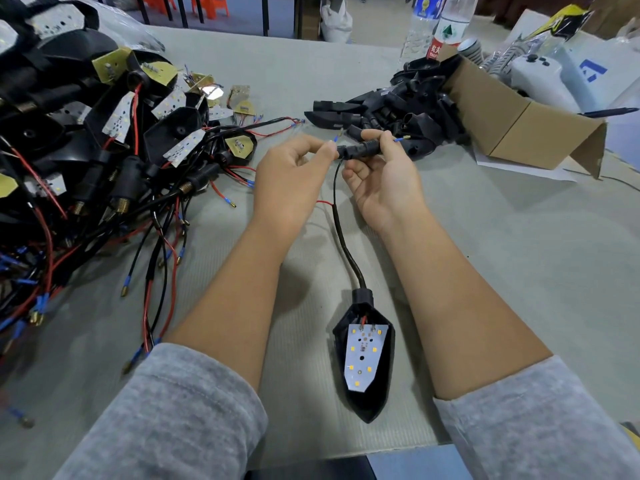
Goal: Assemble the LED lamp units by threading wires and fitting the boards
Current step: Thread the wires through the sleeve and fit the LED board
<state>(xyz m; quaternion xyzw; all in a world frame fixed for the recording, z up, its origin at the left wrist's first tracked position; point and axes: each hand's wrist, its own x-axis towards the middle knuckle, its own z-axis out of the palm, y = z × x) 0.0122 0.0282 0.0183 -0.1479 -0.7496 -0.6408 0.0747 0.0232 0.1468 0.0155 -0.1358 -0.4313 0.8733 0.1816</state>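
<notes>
Hands meet above the middle of the grey table (485, 271). The left hand (291, 181) pinches one end of a black stem piece (358, 150) between thumb and forefinger, and the right hand (384, 178) grips the other end with curled fingers. A wire tip with a blue sleeve (401, 138) comes out just past the right fingers. From the stem piece a black cable (341, 233) goes down toward the person and enters the neck of a black lamp housing (367, 400), which lies on the table between the two forearms. Inside this housing sits a white LED board (363, 358) with small yellow chips, and a red wire (363, 320) shows at its upper edge. Another thin red wire (323, 202) leaves the cable near the left wrist.

On the right side, an open cardboard box (512, 123) lies tilted, and black plastic housings (398, 112) spill from its mouth onto the table. On the left a large heap of wired lamp units (114, 150) is piled, with red and black leads spreading over the table. Behind the box stand two plastic bottles (436, 26), their contents not clear to see. Both sleeves (180, 410) are grey.
</notes>
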